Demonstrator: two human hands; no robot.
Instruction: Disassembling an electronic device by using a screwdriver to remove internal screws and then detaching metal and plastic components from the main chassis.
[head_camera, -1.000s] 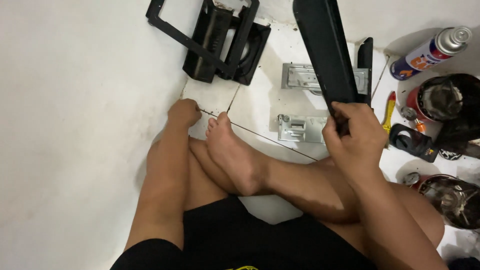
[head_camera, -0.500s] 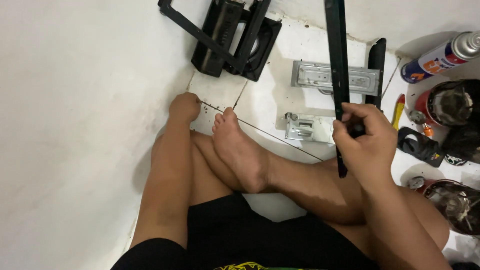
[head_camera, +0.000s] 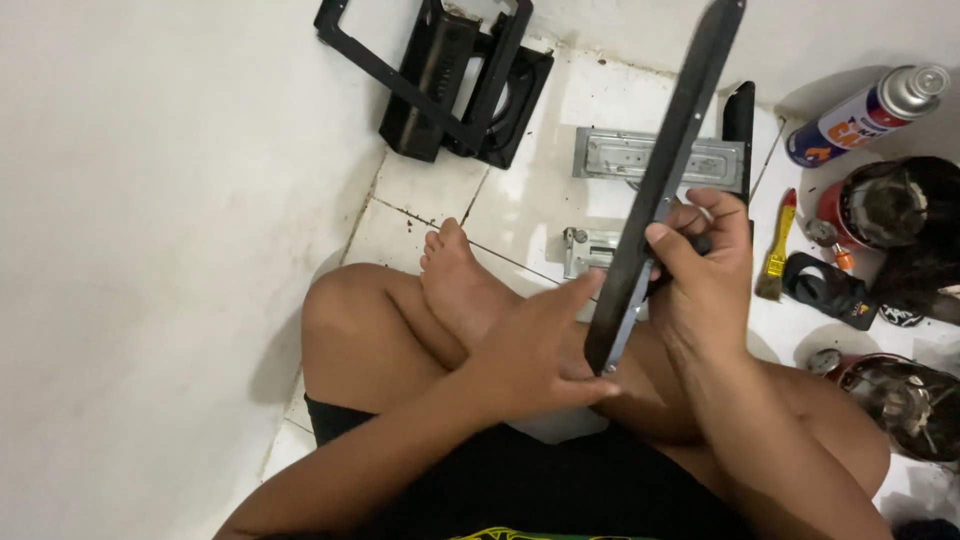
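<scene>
Black and long, the metal panel (head_camera: 668, 170) runs from the top right of the frame down to the middle, turned edge-on, and the right hand (head_camera: 705, 275) wraps shut round its lower half, which keeps it steady at that slant above the crossed legs. At its bottom end the left hand (head_camera: 535, 350) lies beside it with fingers loosely curled and thumb up against the edge, seemingly bracing it; whether it truly grips I cannot tell. Around the white tiled floor (head_camera: 440, 205) lie a black frame (head_camera: 455, 75) at top centre, grey metal brackets (head_camera: 640, 155) behind the panel, and a spray can (head_camera: 865, 115) and yellow brush (head_camera: 778, 250) at right, within arm's reach.
</scene>
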